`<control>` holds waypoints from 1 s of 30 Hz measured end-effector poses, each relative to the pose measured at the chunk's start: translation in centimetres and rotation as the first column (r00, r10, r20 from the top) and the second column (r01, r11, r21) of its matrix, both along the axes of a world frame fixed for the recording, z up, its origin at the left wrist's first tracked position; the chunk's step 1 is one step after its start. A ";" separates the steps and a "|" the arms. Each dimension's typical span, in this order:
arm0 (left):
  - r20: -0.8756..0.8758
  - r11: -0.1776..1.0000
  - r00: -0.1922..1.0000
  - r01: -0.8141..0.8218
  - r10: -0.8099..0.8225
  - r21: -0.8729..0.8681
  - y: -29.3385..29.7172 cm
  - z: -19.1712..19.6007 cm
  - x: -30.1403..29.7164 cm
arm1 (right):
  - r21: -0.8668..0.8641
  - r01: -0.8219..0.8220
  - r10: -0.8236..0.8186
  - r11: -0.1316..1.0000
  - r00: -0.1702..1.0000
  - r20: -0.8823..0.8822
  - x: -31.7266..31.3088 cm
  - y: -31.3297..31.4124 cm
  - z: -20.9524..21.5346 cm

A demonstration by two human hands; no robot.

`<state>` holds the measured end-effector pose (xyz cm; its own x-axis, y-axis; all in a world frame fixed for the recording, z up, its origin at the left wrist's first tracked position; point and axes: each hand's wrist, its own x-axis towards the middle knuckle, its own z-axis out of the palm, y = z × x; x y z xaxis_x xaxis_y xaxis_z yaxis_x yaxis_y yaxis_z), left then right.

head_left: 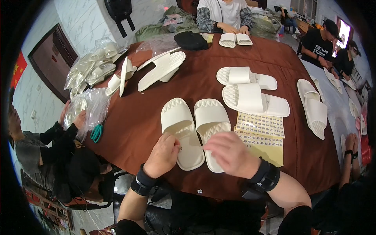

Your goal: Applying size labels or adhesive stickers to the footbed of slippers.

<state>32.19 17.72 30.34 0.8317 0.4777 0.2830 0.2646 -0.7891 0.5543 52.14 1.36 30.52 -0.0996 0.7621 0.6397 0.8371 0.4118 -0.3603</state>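
1. Our brown table (133, 129) holds several white slippers.
2. Near edge: our left hand (163, 154) pinches something tiny on the left slipper (181, 129).
3. Our right hand (231, 152), fingers loosely spread, hovers over the right slipper (209, 117); sticker sheet (260, 131) beside, mostly full, so labelling seems barely begun.

A round table covered in a reddish-brown cloth (133, 125) carries everything. At its centre, toward six o'clock, a pair of white foam slide slippers (196, 131) lies side by side, toes pointing to twelve. At four o'clock, just beside them, lies a pale yellow sheet of small printed stickers (261, 135). At two o'clock a second white slipper pair (252, 88) lies crosswise. At three o'clock a stacked white pair (313, 107) rests near the rim. At twelve o'clock sit another white pair (235, 39) and a black cloth bundle (191, 40). At ten o'clock upturned white slippers (156, 70) lie, with clear plastic-bagged slippers (94, 64) beyond. At nine o'clock green-handled scissors (96, 132) lie on the edge.
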 end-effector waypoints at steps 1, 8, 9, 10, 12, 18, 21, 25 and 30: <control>0.017 0.999 1.000 0.017 -0.017 -0.035 0.0 0.1 -0.1 | -0.005 0.000 0.000 1.000 1.000 0.003 -0.5 -0.1 -0.2; -0.001 0.965 0.989 -0.143 0.146 -0.218 -0.9 0.9 -0.6 | -0.178 -0.112 0.122 0.978 0.991 0.047 -1.6 -0.4 -1.0; -0.006 0.957 0.988 -0.151 0.155 -0.248 -1.2 0.9 -0.7 | -0.187 -0.105 0.115 0.977 0.993 0.040 -1.6 -0.4 -1.0; -0.038 0.938 0.983 -0.180 0.177 -0.296 -1.6 0.9 -0.7 | -0.188 -0.105 0.114 0.977 0.993 0.038 -1.6 -0.4 -1.1; -0.005 0.944 0.984 -0.174 0.180 -0.279 -2.4 0.9 -0.6 | -0.210 -0.094 0.108 0.973 0.992 0.058 -1.6 -0.5 -1.1; 0.015 0.988 0.988 -0.156 0.156 -0.018 -3.6 0.1 0.2 | -0.194 -0.085 0.097 0.977 0.994 0.052 -1.7 -0.4 -1.2; 0.004 0.987 0.988 -0.156 0.156 0.033 -3.7 -0.2 0.3 | -0.196 -0.085 0.095 0.977 0.995 0.040 -1.7 -0.5 -1.2; -0.020 0.981 0.985 -0.172 0.171 -0.087 -3.4 -0.1 0.2 | -0.191 -0.073 0.081 0.979 0.996 0.037 -1.7 -0.5 -1.4; -0.076 0.982 0.988 -0.142 0.133 -0.126 -2.7 0.2 0.3 | -0.209 -0.072 0.083 0.975 0.996 0.043 -1.7 -0.5 -1.3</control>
